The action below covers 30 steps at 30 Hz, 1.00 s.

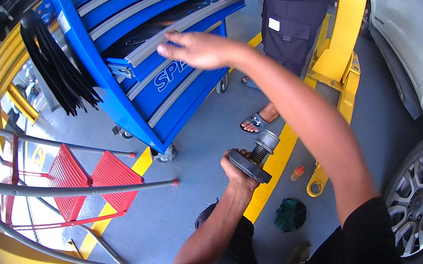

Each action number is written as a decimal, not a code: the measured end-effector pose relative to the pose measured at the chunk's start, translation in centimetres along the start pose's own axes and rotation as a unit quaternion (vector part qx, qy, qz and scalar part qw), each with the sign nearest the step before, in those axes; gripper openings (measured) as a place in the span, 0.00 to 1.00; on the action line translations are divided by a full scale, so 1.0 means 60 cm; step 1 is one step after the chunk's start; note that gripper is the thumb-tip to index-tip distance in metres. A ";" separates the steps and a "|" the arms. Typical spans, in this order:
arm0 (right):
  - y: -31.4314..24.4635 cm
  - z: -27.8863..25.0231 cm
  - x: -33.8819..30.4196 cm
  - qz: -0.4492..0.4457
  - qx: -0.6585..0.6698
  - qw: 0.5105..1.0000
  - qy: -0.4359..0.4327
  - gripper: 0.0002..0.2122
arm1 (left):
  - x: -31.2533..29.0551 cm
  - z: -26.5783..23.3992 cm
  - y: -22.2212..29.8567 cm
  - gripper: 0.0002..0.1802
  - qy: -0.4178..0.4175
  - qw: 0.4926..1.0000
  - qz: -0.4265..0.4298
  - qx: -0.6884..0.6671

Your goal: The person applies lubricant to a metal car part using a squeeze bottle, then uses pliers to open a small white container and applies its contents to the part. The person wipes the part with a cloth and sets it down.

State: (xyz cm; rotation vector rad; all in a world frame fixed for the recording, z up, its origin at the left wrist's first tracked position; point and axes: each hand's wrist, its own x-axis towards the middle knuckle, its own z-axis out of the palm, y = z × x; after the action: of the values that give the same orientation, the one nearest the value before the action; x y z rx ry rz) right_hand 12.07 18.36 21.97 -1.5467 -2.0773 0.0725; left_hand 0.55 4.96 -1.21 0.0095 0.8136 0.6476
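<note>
Before you stands the blue cabinet (151, 104), one drawer (206, 15) pulled out. Your right hand (198, 48), open, is at its front edge, contact unclear; your left hand (236, 170) grips the ribbed part (259, 154), well below.

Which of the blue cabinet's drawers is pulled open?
The pulled-out drawer is the one beside the person's outstretched right hand: its front juts forward and dark contents show inside. The other drawers, above and below, look shut.
</note>
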 end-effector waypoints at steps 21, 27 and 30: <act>0.048 -0.142 0.043 0.305 -0.046 0.950 0.052 0.41 | 0.015 -0.013 -0.011 0.15 -0.034 0.999 -0.006 -0.018; 0.061 -0.147 0.040 0.293 -0.149 0.944 0.037 0.38 | 0.017 -0.009 -0.014 0.14 -0.038 0.999 0.001 -0.024; 0.042 -0.144 0.000 0.213 -0.185 0.958 0.054 0.34 | 0.008 -0.003 -0.011 0.14 -0.030 0.999 -0.002 -0.016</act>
State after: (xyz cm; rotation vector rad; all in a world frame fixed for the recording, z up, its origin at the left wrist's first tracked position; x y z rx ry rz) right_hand 18.17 16.86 28.40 -2.1539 -1.7066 -0.2533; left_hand 1.01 4.66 -1.80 -0.0005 0.7452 0.6541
